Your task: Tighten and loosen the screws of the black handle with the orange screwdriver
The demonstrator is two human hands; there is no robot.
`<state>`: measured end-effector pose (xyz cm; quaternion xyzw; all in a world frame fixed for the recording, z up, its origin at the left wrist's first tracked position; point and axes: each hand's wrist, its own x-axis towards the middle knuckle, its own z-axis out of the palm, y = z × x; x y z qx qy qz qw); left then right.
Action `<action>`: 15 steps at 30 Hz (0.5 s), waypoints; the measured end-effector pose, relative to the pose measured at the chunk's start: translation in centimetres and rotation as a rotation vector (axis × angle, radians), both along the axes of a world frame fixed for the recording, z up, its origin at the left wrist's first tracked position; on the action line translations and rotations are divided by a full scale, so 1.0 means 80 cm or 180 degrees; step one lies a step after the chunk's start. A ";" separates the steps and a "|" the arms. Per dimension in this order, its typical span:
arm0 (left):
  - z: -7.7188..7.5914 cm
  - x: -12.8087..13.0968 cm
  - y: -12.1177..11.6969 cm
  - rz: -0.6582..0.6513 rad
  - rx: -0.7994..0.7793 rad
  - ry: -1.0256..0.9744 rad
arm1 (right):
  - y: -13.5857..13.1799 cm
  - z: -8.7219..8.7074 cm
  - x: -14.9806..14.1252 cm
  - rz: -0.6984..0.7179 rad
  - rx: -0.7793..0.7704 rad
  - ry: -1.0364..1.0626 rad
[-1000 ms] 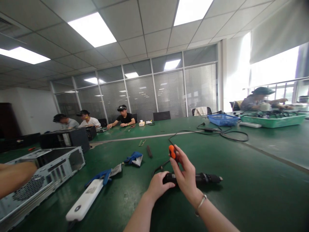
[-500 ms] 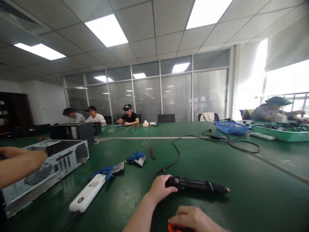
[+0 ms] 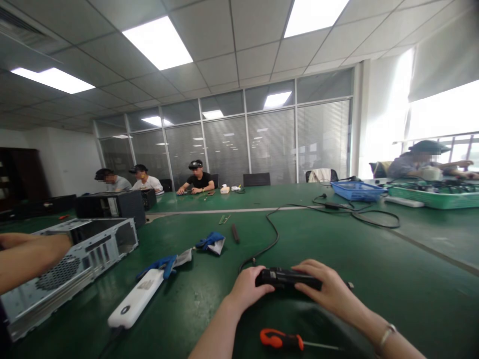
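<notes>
A black corded electric screwdriver (image 3: 279, 277) lies lengthwise in front of me on the green table. My left hand (image 3: 250, 288) is closed around its cord end. Farther along the body, my right hand (image 3: 318, 281) grips it between thumb and fingers and hides much of the front part. The metal tip (image 3: 350, 285) shows just past that hand. Nearer to me, a hand screwdriver with a red-and-black handle (image 3: 281, 339) lies on the table, its shaft pointing right. A black cable (image 3: 277, 238) runs from the electric screwdriver toward the back.
On the left are a white power strip (image 3: 137, 298), blue-grey gloves (image 3: 212, 243) and an open computer case (image 3: 88, 259), with another person's arm (image 3: 35, 254) over it. A brown bar (image 3: 235, 233) lies ahead. Blue (image 3: 357, 191) and green (image 3: 434, 197) baskets stand at right. Several people sit around.
My right hand has let go of the red-handled screwdriver, leaving it on the table, and moved up onto the electric screwdriver. My left hand has stayed on its cord end.
</notes>
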<state>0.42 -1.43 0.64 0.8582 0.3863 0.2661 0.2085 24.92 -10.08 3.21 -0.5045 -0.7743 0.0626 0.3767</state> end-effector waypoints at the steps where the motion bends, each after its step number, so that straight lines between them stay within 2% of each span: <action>1: 0.000 0.000 -0.001 0.0018 0.0010 0.0015 | 0.005 -0.003 0.013 -0.0144 0.0063 -0.0115; 5: 0.002 -0.002 -0.004 0.0120 0.0049 0.0109 | 0.006 -0.021 0.051 -0.0106 -0.0113 -0.0645; 10: 0.001 -0.005 -0.007 0.0118 0.0097 0.0058 | 0.008 -0.043 0.071 0.0005 -0.0206 -0.0699; 15: 0.001 -0.007 -0.004 0.0125 0.0423 -0.0053 | 0.022 -0.053 0.093 -0.0282 -0.0211 -0.0713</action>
